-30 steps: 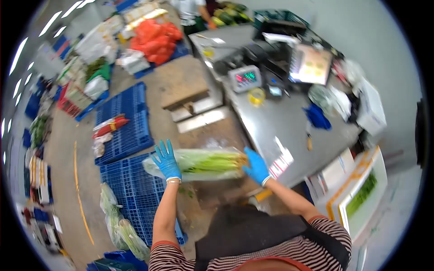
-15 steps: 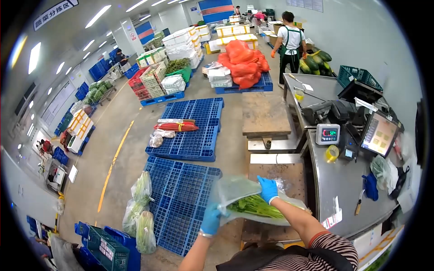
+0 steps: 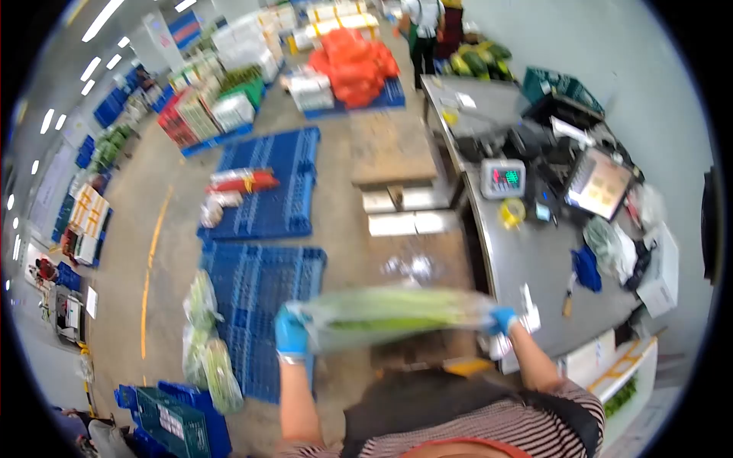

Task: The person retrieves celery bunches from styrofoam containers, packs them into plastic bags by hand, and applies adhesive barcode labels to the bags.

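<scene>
A clear plastic bag with green leafy stalks [image 3: 397, 314] is stretched level in front of my body, blurred by motion. My left hand [image 3: 292, 331], in a blue glove, is closed on the bag's left end. At its right end my right hand [image 3: 502, 320], also blue-gloved, grips the bag. Beneath the bag lies a worn brown platform [image 3: 420, 263], partly hidden by it. Bagged vegetables [image 3: 221, 375] rest beside the near blue pallet [image 3: 259, 267] on the left.
A metal table [image 3: 519, 259] on the right bears a lit scale display [image 3: 503, 179], a monitor [image 3: 598, 183], yellow tape [image 3: 511, 212] and a knife [image 3: 568, 296]. Red bundles [image 3: 244, 182] lie on the farther blue pallet [image 3: 294, 168]. A person [image 3: 422, 30] stands at the back.
Since half a second ago, my right hand has shifted from the bag's upper edge to its right end, and the bag is now pulled out level. The camera view has tilted down and turned.
</scene>
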Demonstrator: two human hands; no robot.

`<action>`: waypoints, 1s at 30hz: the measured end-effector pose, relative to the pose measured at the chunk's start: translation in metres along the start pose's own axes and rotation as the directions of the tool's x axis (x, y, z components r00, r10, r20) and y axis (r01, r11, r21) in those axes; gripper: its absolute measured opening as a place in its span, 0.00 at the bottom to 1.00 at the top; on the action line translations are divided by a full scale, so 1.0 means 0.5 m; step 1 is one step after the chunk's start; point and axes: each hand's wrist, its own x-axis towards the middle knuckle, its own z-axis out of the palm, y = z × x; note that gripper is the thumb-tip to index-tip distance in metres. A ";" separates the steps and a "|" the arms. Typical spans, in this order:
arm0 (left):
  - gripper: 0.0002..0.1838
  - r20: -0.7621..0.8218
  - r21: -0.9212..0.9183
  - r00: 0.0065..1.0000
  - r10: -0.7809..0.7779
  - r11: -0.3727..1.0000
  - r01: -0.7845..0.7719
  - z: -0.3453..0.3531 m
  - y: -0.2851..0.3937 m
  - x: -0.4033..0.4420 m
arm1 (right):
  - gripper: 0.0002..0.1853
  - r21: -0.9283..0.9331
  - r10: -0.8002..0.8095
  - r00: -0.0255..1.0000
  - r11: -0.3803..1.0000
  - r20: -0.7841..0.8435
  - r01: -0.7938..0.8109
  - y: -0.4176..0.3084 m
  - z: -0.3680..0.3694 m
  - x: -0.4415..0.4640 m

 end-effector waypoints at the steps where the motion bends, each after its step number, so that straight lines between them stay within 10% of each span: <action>1: 0.11 0.100 0.147 0.992 0.071 0.985 -0.085 -0.005 0.021 0.011 | 0.19 -0.157 -0.206 0.965 0.960 0.160 0.231 0.029 -0.047 0.070; 4: 0.07 0.210 0.210 0.978 0.009 0.976 -0.054 -0.078 0.020 0.026 | 0.19 -0.072 -0.293 0.950 0.951 0.105 0.301 -0.141 0.062 -0.133; 5: 0.07 0.234 -0.348 0.956 -0.178 0.902 0.254 -0.085 0.092 0.021 | 0.20 -0.361 -0.467 0.853 0.773 0.233 0.522 -0.136 0.025 -0.109; 7: 0.08 0.172 -0.531 0.919 -0.354 0.753 0.389 -0.143 0.144 0.011 | 0.22 -0.110 -0.603 0.754 0.757 0.261 0.644 -0.218 0.104 -0.283; 11: 0.10 0.013 0.078 0.939 -0.343 0.937 0.341 -0.060 0.272 -0.009 | 0.21 -0.072 -0.518 0.817 0.832 0.253 0.550 -0.287 0.103 -0.369; 14: 0.08 0.122 0.788 0.959 -0.255 0.613 0.062 -0.050 0.223 0.012 | 0.17 -0.342 -0.570 0.752 0.670 0.333 0.659 -0.228 0.048 -0.268; 15: 0.07 0.083 0.843 0.949 -0.303 0.529 0.095 -0.054 0.191 0.017 | 0.15 -0.133 -0.287 0.940 0.941 0.183 0.313 -0.221 0.042 -0.250; 18: 0.07 0.042 0.810 0.952 -0.305 0.568 0.146 -0.111 0.015 0.005 | 0.14 0.378 -0.157 0.960 0.924 0.232 0.059 -0.146 0.016 -0.198; 21: 0.11 0.040 0.601 0.815 -0.578 0.666 0.442 -0.164 -0.069 -0.002 | 0.13 0.410 -0.249 0.949 0.899 0.192 0.152 -0.132 -0.002 -0.217; 24: 0.14 0.155 -0.052 0.757 -0.635 0.760 0.648 -0.079 0.044 -0.037 | 0.14 -0.014 -0.244 0.932 0.966 0.269 0.257 -0.148 0.048 -0.308; 30: 0.20 0.594 0.055 0.672 -0.442 0.856 0.514 0.173 0.232 -0.124 | 0.18 -0.162 -0.354 0.785 0.856 0.509 0.491 -0.144 0.203 -0.389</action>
